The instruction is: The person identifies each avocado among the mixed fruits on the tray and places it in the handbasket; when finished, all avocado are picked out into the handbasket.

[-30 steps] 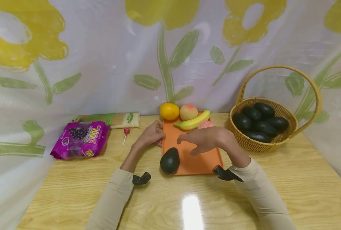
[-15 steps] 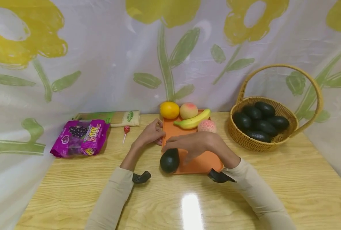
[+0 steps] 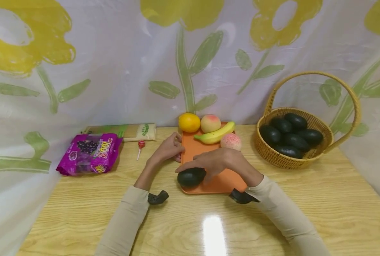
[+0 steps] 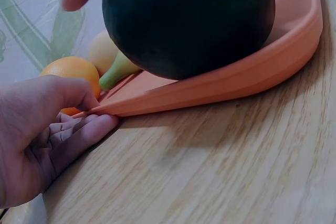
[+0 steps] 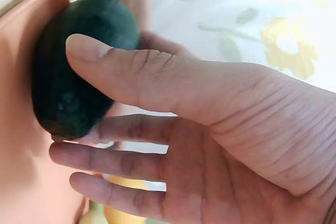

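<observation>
A dark green avocado point(image 3: 190, 177) lies at the front left corner of the orange tray point(image 3: 230, 182). My right hand point(image 3: 215, 160) holds it from above; in the right wrist view the thumb point(image 5: 92, 51) lies across one side and the index finger reaches behind it, while the other fingers stay straight. With its fingertips, my left hand point(image 3: 169, 147) pinches the tray's left rim, which the left wrist view shows close up. Toward the tray's back sit an orange point(image 3: 189, 123), a peach point(image 3: 210, 123), a banana point(image 3: 216, 134) and a speckled pink ball-shaped fruit point(image 3: 231, 142).
To the right stands a wicker basket point(image 3: 274, 158) with a tall handle, holding several avocados point(image 3: 295, 142). At the left are a purple candy bag point(image 3: 89, 154), a lollipop point(image 3: 141, 145) and a flat noodle-like packet point(image 3: 138, 132). A flowered curtain point(image 3: 122, 71) hangs behind the table.
My right hand has come left and down from over the tray onto the avocado. The avocado has turned from pointing away to lying crosswise. My left hand stays at the rim.
</observation>
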Available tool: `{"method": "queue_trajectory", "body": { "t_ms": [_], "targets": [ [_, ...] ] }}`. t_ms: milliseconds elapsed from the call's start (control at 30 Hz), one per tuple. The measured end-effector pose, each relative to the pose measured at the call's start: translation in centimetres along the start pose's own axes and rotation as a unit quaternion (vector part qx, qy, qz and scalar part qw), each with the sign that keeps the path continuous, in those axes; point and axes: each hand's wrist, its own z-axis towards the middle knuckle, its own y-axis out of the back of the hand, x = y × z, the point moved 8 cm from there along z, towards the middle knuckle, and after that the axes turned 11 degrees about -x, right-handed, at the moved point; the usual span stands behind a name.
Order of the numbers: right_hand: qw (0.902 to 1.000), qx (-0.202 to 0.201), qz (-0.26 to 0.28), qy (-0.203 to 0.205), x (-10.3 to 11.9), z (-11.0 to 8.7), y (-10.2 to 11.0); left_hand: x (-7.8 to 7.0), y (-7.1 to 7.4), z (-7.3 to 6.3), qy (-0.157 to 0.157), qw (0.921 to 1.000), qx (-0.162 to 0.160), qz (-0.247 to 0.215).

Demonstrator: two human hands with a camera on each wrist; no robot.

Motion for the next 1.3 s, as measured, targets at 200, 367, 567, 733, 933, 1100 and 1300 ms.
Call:
{"method": "queue_trajectory", "body": {
  "t_ms": [200, 367, 567, 733, 933, 1100, 1300],
  "targets": [
    [0.9996, 0.000, 0.027, 0.012, 0.2, 0.4, -0.3, -0.2, -0.2, 0.1, -0.010, 0.9999, 0.002, 0.000],
    [0.9996, -0.006, 0.025, -0.009, -0.1, 0.4, -0.4, -0.3, -0.2, -0.1, -0.012, 0.9999, 0.004, 0.003],
    [0.9998, -0.017, 0.009, -0.011, -0.5, 0.0, 0.0, -0.2, 0.0, -0.1, -0.006, 1.0000, 0.005, 0.006],
    [0.9990, -0.044, 0.008, -0.005, -1.0, -1.0, 1.2, 0.1, -0.1, 0.0, -0.003, 1.0000, 0.003, 0.005],
    [0.9953, -0.092, 0.024, 0.019, -1.2, -2.4, 3.1, 0.1, -0.2, 0.1, -0.001, 1.0000, -0.002, -0.005],
    [0.9899, -0.135, 0.044, -0.005, -2.4, -4.5, 4.8, 0.0, -0.3, 0.2, -0.005, 0.9999, -0.003, -0.015],
    [0.9816, -0.173, 0.046, -0.066, -4.0, -7.4, 6.6, -0.1, -0.2, 0.1, -0.003, 0.9998, -0.001, -0.022]
  ]
}}
